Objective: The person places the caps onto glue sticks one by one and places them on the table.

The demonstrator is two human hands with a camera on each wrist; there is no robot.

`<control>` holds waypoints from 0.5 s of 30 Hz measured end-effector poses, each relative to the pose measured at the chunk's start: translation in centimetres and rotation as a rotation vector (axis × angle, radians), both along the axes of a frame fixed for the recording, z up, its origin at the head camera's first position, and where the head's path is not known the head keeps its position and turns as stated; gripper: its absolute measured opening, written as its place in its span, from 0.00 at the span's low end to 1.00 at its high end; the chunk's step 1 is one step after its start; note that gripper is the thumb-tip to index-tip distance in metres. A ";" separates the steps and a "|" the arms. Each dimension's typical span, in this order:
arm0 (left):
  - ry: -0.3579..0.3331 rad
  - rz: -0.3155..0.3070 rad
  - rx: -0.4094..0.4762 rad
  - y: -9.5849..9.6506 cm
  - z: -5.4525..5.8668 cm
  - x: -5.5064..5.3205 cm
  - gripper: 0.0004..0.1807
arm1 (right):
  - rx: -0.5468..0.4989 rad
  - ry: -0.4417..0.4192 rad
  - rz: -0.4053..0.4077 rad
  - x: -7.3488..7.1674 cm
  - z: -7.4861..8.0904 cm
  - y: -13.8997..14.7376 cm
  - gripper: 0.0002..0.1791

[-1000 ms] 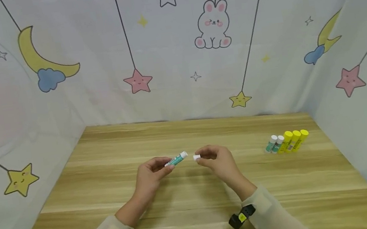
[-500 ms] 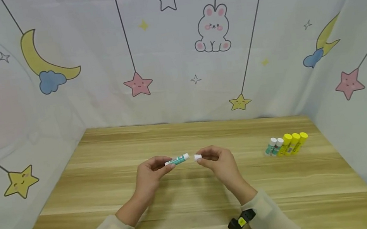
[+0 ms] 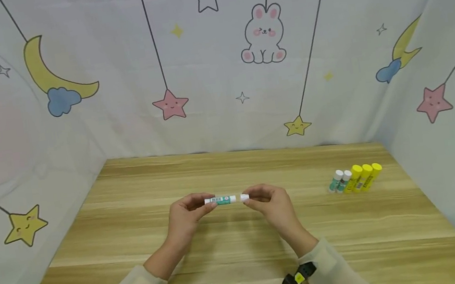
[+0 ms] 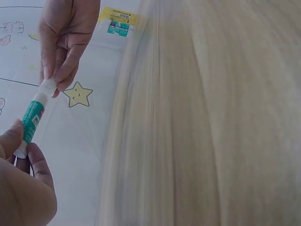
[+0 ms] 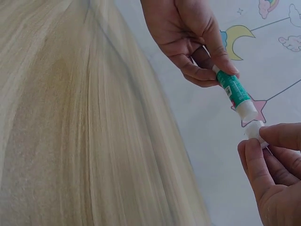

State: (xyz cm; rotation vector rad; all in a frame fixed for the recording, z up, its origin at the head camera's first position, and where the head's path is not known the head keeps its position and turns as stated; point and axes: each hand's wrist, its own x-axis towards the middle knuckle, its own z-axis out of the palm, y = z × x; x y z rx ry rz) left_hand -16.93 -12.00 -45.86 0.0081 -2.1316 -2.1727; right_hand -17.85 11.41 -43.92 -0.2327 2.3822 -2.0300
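My left hand [image 3: 185,216] pinches a green-and-white glue stick [image 3: 223,200] near its base, above the wooden table. The stick lies level in the head view, its white end pointing right. In my right hand [image 3: 272,202], thumb and fingers pinch a small white cap [image 3: 244,197]. The cap lines up with the stick's end, a narrow gap between them in the head view. From the right wrist, the stick's white end [image 5: 247,111] shows right at the mouth of the cap [image 5: 256,133]. In the left wrist view the cap [image 4: 47,87] overlaps the stick's end.
To the right on the wooden table [image 3: 242,246] stand two green glue sticks with white caps [image 3: 340,181] beside several yellow ones [image 3: 362,178]. A white curtain with printed stars and clouds [image 3: 207,125] encloses the table's back and sides.
The glue stick has swung from tilted up at its right end to level, in line with the cap. The gap between stick and cap has narrowed; both hands stay nearly in place.
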 end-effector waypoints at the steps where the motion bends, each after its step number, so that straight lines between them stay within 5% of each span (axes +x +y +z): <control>1: 0.000 -0.001 0.005 0.0 0.0 0.0 0.14 | -0.003 -0.003 -0.003 0.0 0.0 0.0 0.12; 15: 0.002 -0.028 0.040 0.2 0.0 0.1 0.16 | -0.017 0.006 0.041 0.2 0.0 -0.2 0.11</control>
